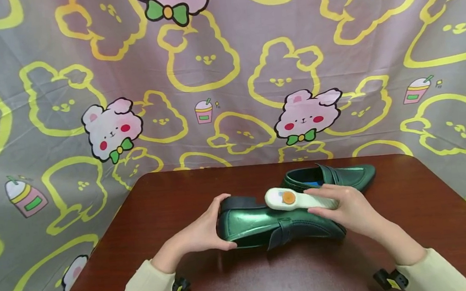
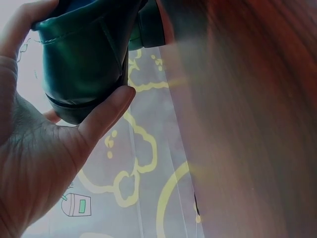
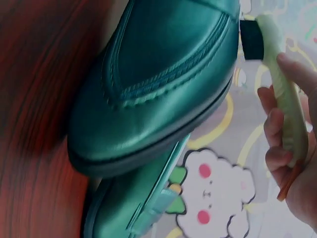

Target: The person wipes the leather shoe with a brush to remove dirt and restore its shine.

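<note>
A green leather loafer (image 1: 253, 223) lies tipped on its side, its opening toward me and its toe to the right. My left hand (image 1: 201, 230) grips it round the heel end; in the left wrist view the thumb presses low on the back of the loafer (image 2: 81, 64). My right hand (image 1: 352, 206) holds a shoe brush (image 1: 280, 199) with a pale handle and an orange round button, over the upturned side of the loafer. In the right wrist view the brush's dark bristles (image 3: 251, 39) sit against or very close to the loafer (image 3: 163, 84); contact is hard to tell.
A second green loafer (image 1: 356, 176) stands upright behind, toe to the right, partly hidden by the brush and right hand. Both are on a dark brown wooden table (image 1: 186, 187). A patterned cloth (image 1: 226, 71) hangs behind the table's far edge.
</note>
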Action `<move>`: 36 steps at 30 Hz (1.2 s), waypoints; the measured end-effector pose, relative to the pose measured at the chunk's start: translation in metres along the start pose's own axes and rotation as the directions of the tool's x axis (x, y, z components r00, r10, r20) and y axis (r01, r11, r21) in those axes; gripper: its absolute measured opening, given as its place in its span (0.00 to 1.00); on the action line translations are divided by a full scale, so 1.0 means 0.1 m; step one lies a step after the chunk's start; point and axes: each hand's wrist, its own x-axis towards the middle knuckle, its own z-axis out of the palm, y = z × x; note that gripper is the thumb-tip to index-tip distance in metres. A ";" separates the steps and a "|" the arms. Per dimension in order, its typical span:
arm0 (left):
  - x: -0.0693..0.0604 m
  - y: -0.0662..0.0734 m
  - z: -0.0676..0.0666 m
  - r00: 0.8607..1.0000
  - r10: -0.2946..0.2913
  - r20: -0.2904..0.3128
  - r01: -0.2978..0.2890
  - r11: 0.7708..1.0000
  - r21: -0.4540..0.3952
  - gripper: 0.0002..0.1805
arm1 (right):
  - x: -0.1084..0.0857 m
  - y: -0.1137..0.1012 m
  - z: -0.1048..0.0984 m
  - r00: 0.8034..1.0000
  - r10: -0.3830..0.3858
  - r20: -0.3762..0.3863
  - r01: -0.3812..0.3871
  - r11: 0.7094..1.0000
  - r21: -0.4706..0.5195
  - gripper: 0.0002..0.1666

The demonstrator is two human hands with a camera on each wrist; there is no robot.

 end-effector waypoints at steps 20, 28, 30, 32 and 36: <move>0.00 -0.01 -0.01 1.000 0.015 0.010 -0.015 1.000 -0.009 0.62 | -0.09 0.04 -0.06 0.997 0.014 -0.078 -0.021 0.996 -0.090 0.25; 0.00 -0.01 -0.02 1.000 0.012 0.014 -0.012 1.000 -0.007 0.62 | -0.21 -0.10 -0.01 0.981 -0.192 0.016 0.189 0.977 0.097 0.27; 0.00 -0.01 -0.02 1.000 0.008 0.014 -0.008 1.000 -0.004 0.62 | -0.23 -0.11 0.01 0.978 -0.209 0.024 0.205 0.972 0.114 0.26; 0.00 0.00 -0.02 1.000 0.006 0.013 -0.006 1.000 -0.004 0.62 | -0.24 -0.10 0.02 0.983 -0.183 0.017 0.180 0.978 0.109 0.26; -0.02 -0.01 -0.02 1.000 -0.001 0.013 0.001 1.000 -0.001 0.62 | -0.25 -0.01 -0.01 0.998 -0.059 -0.012 0.059 0.997 0.050 0.25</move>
